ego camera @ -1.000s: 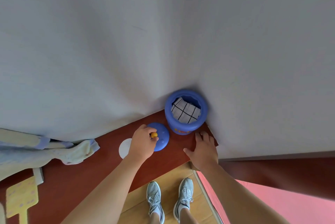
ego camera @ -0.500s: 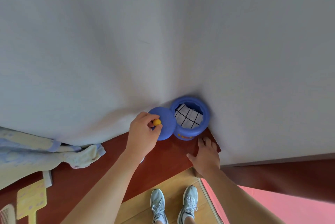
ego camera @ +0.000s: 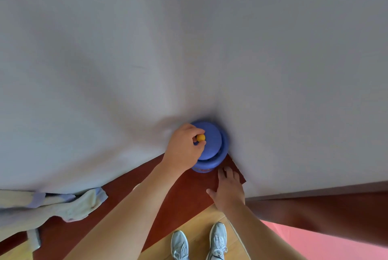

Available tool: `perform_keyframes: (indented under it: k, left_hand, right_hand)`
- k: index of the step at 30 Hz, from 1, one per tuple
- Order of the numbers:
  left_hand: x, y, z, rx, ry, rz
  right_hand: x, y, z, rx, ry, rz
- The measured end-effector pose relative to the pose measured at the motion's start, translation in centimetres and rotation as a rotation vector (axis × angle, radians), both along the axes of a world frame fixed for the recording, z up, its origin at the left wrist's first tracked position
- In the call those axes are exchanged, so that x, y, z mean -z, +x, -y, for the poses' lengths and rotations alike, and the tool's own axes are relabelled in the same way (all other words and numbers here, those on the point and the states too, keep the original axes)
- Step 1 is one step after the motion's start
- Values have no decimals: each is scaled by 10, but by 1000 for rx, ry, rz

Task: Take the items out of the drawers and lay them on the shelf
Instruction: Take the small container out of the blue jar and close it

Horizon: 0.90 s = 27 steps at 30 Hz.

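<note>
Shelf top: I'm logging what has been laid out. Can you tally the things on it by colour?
Blue: 2, the pot and the lid held at its mouth.
Cream: 1, the crumpled cloth.
Total: 3.

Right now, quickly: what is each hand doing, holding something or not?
Left hand: closed, pinching the yellow knob of the blue lid over the blue pot.
Right hand: open, fingers flat on the red-brown shelf, holding nothing.
</note>
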<state>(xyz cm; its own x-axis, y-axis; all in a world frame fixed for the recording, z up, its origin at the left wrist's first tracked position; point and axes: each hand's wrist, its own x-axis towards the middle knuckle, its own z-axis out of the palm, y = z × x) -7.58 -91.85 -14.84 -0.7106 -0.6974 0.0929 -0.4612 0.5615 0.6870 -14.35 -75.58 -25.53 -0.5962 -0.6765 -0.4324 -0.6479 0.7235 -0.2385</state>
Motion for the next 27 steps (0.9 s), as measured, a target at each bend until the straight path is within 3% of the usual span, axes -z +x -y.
perform_keyframes:
  k: [27]
  left_hand:
    - [8, -15, 0, 78, -13, 30]
  right_hand:
    - [1, 1, -1, -16, -23, -7]
